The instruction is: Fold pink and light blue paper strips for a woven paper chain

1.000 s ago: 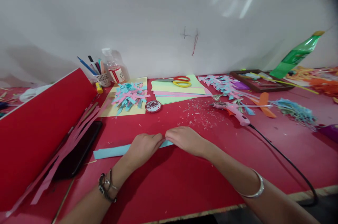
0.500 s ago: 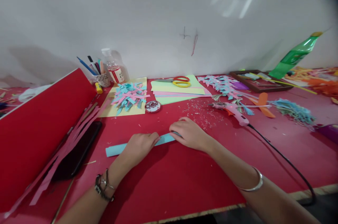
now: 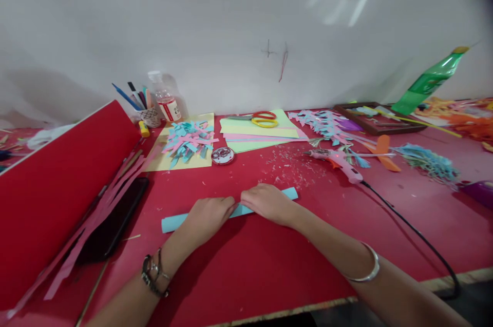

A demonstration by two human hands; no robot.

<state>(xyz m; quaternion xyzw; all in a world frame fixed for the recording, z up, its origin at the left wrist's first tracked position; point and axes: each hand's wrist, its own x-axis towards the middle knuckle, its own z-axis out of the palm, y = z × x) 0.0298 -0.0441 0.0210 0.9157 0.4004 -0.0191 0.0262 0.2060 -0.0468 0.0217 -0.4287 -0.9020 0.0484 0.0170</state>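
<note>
A folded strip of light blue paper (image 3: 174,222) lies slantwise on the red tabletop (image 3: 246,270), its right end a little farther from me. My left hand (image 3: 210,215) is closed over its middle-left part, thumb and fingers pinching the near edge. Close beside it, my right hand (image 3: 267,204) grips the strip just right of the middle, fingertips pressed together on the paper. The two hands almost touch. Both ends of the strip stick out past my hands; the part under my palms is hidden.
Scissors (image 3: 265,120) rest on coloured paper sheets (image 3: 246,129) at the back. A pink glue gun (image 3: 341,161) with a black cord lies at right. Left are a phone (image 3: 115,224), pink strips (image 3: 100,214) and a red board (image 3: 65,198). Cut paper pieces (image 3: 188,139) form a pile.
My right hand has slid left and slightly nearer along the strip, closer to my left hand. The strip's right end now shows beyond it, and its left end has shifted slightly right.
</note>
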